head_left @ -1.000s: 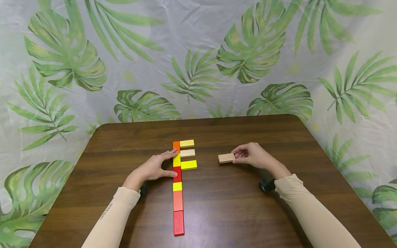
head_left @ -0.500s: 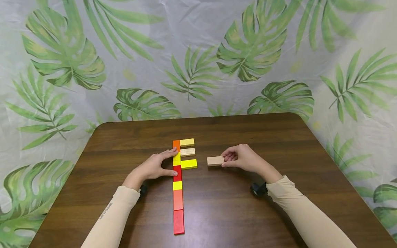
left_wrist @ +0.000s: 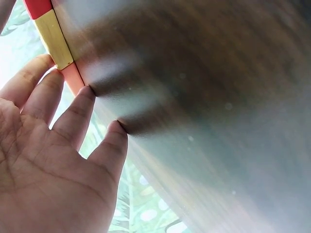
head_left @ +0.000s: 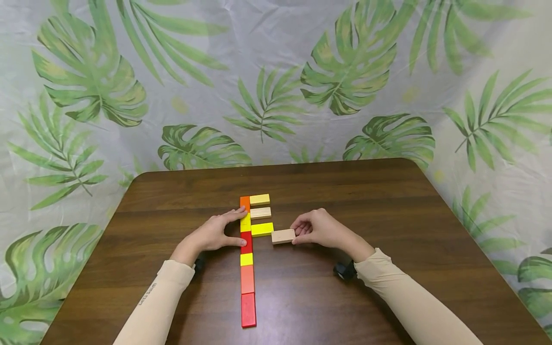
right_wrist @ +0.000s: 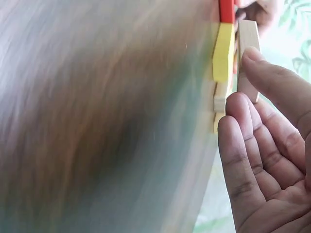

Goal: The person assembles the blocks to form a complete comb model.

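My right hand (head_left: 321,228) pinches a plain wooden block (head_left: 282,236) by its right end, thumb against it in the right wrist view. The block's left end is right at the near corner of a bright yellow block (head_left: 261,230). My left hand (head_left: 211,233) rests with spread, fairly straight fingers on a column of coloured blocks. Its thumb is on a red block (head_left: 246,235), its fingertips by an orange block (head_left: 244,201) and a yellow block (head_left: 245,225). In the left wrist view, fingertips touch the yellow block (left_wrist: 53,39) edge and the tabletop.
Right of the column's far end lie a pale yellow block (head_left: 259,199) and a striped wooden block (head_left: 260,212). Nearer down the column are a small yellow block (head_left: 246,259), a coral block (head_left: 247,279) and a red block (head_left: 248,310). All lie on a dark wooden table (head_left: 194,184).
My right hand has carried the wooden block left and slightly nearer, from apart on the right to beside the bright yellow block. My left hand has stayed on the column.
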`<state>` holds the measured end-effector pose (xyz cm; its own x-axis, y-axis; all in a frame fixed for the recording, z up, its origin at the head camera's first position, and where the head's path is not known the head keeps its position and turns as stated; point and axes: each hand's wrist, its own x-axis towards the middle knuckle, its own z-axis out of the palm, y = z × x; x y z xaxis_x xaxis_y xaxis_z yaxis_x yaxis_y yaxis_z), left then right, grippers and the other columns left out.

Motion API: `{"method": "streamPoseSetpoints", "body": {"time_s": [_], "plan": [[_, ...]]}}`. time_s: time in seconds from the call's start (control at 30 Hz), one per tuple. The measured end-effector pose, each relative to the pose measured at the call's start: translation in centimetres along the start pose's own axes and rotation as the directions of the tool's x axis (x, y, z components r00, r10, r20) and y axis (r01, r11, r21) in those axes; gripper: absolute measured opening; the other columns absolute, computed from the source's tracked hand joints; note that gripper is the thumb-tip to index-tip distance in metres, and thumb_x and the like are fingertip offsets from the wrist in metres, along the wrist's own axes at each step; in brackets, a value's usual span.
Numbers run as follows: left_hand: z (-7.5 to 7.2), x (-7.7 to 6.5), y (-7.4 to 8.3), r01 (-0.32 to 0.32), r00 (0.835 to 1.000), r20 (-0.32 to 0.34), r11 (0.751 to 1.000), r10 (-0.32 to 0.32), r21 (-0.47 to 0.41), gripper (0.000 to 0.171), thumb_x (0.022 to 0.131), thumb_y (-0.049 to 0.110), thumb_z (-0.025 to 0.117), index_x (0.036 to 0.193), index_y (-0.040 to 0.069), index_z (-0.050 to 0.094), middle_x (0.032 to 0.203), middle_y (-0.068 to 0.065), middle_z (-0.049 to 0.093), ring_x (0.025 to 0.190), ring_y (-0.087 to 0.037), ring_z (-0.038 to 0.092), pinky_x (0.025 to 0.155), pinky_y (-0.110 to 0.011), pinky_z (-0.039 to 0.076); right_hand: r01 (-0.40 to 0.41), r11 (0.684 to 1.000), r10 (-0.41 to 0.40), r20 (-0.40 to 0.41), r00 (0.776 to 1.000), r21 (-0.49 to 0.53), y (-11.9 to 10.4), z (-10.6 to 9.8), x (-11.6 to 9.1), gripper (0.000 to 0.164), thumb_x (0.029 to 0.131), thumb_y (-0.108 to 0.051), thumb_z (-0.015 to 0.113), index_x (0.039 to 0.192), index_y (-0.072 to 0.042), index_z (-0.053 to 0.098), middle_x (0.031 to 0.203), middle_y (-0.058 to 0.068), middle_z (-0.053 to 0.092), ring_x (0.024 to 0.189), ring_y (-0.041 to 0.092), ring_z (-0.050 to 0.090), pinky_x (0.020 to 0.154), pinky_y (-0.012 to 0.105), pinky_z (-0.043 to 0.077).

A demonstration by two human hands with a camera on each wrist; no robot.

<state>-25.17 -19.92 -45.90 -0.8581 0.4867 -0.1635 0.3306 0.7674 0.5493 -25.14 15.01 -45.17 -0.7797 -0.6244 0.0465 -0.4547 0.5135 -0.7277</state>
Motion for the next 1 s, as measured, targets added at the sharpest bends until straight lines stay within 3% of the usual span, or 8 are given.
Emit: {"method": "streamPoseSetpoints", "body": {"time_s": [0.57, 1.0], "plan": [[0.0, 0.0, 0.2, -0.017, 1.0, -0.007, 1.0, 0.017, 0.011, 0.091, 0.092, 0.047, 0.084, 0.166, 0.015, 0.042, 0.175, -0.014, 0.034, 0.163, -0.043, 0.031, 0.13, -0.071, 0.022, -0.01, 1.0, 0.011, 0.065, 0.998, -0.005, -1.4, 2.4, 2.0, 0.026, 0.084, -0.02, 0.094, 0.1, -0.007, 0.079, 0.084, -0.003, 0.076, 0.074, 0.003, 0.068, 0.073, 0.018, 0.061], [0.0, -0.2, -0.2, 0.006, 1.0, -0.007, 1.0, -0.006, -0.005, 0.092, 0.09, 0.048, 0.086, 0.166, 0.02, 0.043, 0.176, -0.01, 0.035, 0.164, -0.039, 0.031, 0.131, -0.07, 0.023, -0.017, 1.0, 0.019, 0.111, 0.994, -0.018, -2.0, 3.6, 2.9, 0.026, 0.085, -0.022, 0.094, 0.099, -0.008, 0.076, 0.083, -0.004, 0.074, 0.074, 0.003, 0.067, 0.071, 0.017, 0.06]]}}
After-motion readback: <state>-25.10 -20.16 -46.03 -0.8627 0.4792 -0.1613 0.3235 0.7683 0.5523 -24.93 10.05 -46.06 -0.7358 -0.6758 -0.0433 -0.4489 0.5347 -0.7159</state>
